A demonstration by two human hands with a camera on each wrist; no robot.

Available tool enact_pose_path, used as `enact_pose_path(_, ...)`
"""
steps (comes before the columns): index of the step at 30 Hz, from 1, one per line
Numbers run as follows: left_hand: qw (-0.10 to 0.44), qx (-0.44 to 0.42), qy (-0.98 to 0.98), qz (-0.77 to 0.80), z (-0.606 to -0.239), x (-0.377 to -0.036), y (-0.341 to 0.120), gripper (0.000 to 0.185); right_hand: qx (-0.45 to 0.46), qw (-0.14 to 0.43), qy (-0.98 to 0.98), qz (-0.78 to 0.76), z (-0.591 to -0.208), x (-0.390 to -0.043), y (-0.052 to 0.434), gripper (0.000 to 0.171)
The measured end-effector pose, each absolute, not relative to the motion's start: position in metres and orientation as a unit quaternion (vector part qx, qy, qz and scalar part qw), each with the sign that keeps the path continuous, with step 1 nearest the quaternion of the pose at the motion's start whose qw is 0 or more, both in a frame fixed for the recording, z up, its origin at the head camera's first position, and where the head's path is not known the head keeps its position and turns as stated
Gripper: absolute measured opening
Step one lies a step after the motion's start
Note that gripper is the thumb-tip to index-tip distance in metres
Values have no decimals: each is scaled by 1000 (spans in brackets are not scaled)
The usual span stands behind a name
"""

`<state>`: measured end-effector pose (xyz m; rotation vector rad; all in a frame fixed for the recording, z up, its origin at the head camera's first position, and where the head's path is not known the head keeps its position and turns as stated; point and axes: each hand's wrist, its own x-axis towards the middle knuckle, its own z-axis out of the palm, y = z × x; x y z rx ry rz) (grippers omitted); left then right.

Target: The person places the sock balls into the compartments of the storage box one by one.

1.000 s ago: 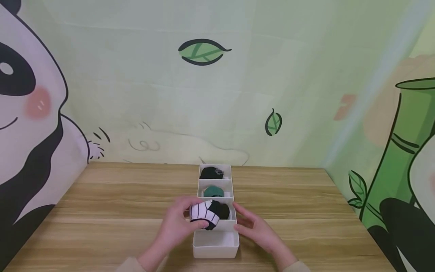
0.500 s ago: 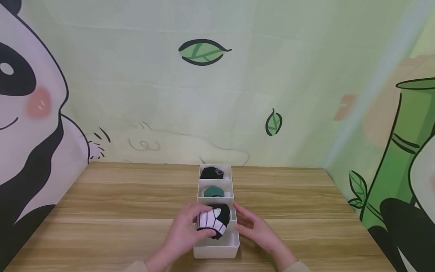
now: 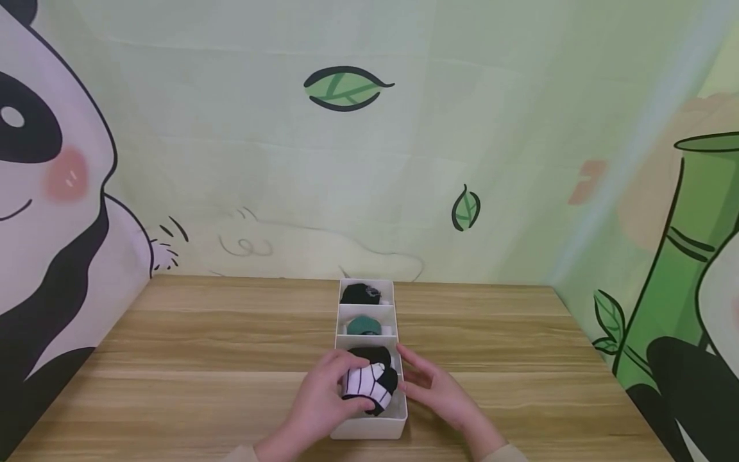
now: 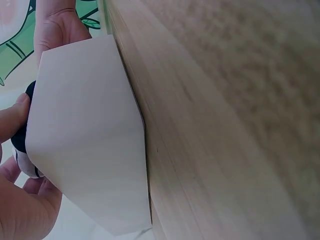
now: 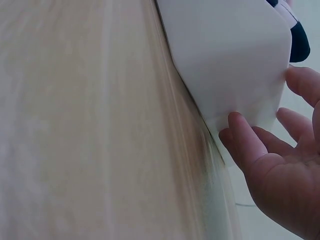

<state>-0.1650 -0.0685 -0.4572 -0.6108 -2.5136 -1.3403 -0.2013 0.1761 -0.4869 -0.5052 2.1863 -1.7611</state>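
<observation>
My left hand (image 3: 320, 398) pinches a rolled pair of black-and-white striped socks (image 3: 362, 381) between thumb and fingers. The roll is over the nearest compartment of a long white divided box (image 3: 366, 428); in the left wrist view it shows above the rim of the box wall (image 4: 85, 110). My right hand (image 3: 440, 394) is at the box's right side, its fingertips touching the outer wall in the right wrist view, fingers spread and slightly bent. Just behind the striped roll, a black rolled sock (image 3: 372, 354) sits in the third compartment from the back, partly covered.
Farther back in the box lie a green roll (image 3: 364, 325) and a black roll (image 3: 359, 294), one per compartment. The box stands lengthwise on a wooden table (image 3: 231, 333). Behind the table is a printed backdrop (image 3: 231, 128) with a panda and bamboo.
My left hand has carried the striped socks right and toward me, from beside the third compartment to over the nearest one. The right hand stays at the box's side.
</observation>
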Motion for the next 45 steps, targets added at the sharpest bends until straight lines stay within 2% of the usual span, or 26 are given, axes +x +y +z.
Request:
enact_pose_path(11,95,-217,-864,-445,-456,-164,-68,48,-192,149,745,-622,-484,-200,176,68)
enact_pose_path(22,123,-241,-864,-425,-457,-166,-69,35,-197,142,747,-619,-484,-199,176,67)
enact_pose_path(31,113,-246,-866,-420,-458,-165,-70,33,-199,138,747,-619,-488,-200,177,68)
enact_pose_path(45,132,-264,-863,-410,-456,-164,-70,32,-185,138,759,-609,-488,-201,176,68)
